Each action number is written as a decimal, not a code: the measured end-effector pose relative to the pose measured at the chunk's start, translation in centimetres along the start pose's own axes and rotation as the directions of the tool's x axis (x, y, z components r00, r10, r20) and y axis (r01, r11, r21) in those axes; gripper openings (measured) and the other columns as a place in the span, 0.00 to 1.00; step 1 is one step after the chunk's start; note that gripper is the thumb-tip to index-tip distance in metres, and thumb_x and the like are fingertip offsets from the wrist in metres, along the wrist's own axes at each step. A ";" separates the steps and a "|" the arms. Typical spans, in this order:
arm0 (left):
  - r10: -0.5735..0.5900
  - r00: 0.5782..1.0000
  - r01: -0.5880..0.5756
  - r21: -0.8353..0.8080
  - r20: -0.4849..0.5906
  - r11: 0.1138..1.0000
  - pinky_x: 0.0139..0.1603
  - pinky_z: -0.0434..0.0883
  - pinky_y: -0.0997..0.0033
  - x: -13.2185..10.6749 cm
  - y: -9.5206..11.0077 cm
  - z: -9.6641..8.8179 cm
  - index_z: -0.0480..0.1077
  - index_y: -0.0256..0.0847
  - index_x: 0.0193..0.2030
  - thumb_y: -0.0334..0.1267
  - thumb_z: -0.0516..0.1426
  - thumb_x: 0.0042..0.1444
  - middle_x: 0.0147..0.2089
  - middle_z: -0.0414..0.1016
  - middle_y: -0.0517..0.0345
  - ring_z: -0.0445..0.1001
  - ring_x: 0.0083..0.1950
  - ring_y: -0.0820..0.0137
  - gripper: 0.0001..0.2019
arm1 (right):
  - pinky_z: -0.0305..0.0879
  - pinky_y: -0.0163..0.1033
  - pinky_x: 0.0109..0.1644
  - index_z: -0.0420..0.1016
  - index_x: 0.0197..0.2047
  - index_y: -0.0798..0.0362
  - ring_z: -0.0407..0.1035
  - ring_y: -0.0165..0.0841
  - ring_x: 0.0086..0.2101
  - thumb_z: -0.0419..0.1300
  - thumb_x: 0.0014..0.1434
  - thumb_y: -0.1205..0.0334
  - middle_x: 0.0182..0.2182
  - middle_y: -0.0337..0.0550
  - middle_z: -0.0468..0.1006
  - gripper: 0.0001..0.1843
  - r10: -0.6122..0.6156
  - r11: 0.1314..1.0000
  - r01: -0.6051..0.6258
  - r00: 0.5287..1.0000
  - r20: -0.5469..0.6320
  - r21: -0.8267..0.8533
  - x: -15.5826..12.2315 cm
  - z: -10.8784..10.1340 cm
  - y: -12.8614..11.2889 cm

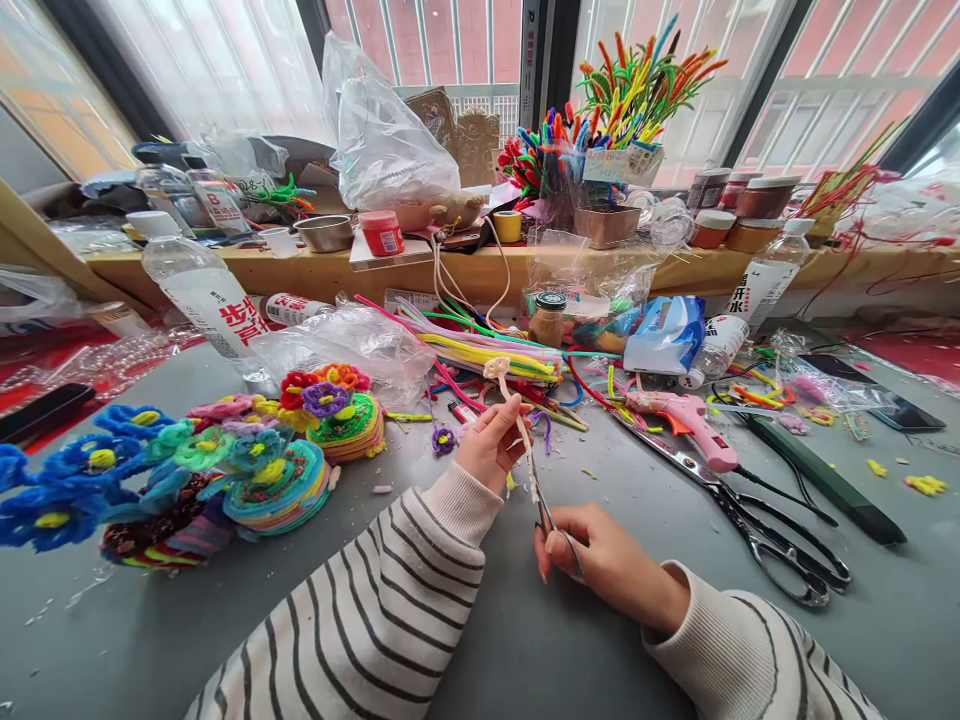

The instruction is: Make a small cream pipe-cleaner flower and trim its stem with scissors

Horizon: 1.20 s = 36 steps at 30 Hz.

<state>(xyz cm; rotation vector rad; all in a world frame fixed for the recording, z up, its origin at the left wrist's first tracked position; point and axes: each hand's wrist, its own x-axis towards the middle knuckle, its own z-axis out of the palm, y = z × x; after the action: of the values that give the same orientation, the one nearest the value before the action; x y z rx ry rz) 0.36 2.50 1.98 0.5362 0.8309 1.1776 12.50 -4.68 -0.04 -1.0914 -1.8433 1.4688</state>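
Observation:
My left hand (491, 440) pinches a cream-white pipe cleaner (526, 450), whose top is curled into a small flower-like shape (498, 370). Its lower end hangs down below my fingers. In my right hand (589, 555) is a small pair of scissors (546, 515), with the blades pointing up along the hanging end of the pipe cleaner. Whether the blades touch it I cannot tell. Behind my left hand lies a bundle of coloured pipe cleaners (480, 352).
Pipe-cleaner flower pots (274, 480) stand at the left. To the right lie a pink glue gun (694, 425), large black-handled scissors (780, 545) and a dark green bar (825, 480). A water bottle (199, 290) and a small jar (549, 320) stand farther back, below a cluttered ledge (315, 270).

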 end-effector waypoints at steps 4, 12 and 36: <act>-0.017 1.000 0.017 -0.033 -0.016 0.999 0.22 0.64 0.81 0.0 0.2 0.0 0.70 0.35 0.22 0.42 0.64 0.30 0.19 0.66 0.65 0.64 0.20 0.82 0.14 | 0.44 0.30 0.20 0.64 0.19 0.59 0.49 0.22 0.17 0.41 0.47 0.31 0.13 0.33 0.54 0.36 0.004 1.000 -0.004 1.000 -0.015 0.015 0.0 0.0 0.1; -0.048 0.999 0.046 -0.071 -0.025 0.996 0.20 0.62 0.82 0.1 0.2 -0.1 0.69 0.36 0.23 0.42 0.63 0.32 0.18 0.64 0.66 0.63 0.19 0.83 0.13 | 0.45 0.30 0.21 0.62 0.15 0.58 0.48 0.22 0.18 0.43 0.44 0.31 0.13 0.34 0.55 0.35 0.049 0.999 -0.049 0.997 -0.068 0.002 0.2 0.0 -0.3; -0.044 0.998 0.044 -0.008 0.042 0.999 0.19 0.60 0.82 0.2 -0.2 -0.2 0.69 0.35 0.21 0.42 0.62 0.35 0.16 0.62 0.66 0.60 0.18 0.83 0.11 | 0.47 0.29 0.21 0.69 0.28 0.61 0.50 0.23 0.17 0.36 0.45 0.29 0.14 0.33 0.56 0.41 -0.080 0.993 0.068 0.988 0.135 0.094 -0.2 -0.6 -0.2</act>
<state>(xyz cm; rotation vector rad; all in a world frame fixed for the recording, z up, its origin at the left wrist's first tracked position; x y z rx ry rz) 0.30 2.59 1.68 0.5310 0.7983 1.1255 13.03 -4.55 0.32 -0.8891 -1.8711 1.6020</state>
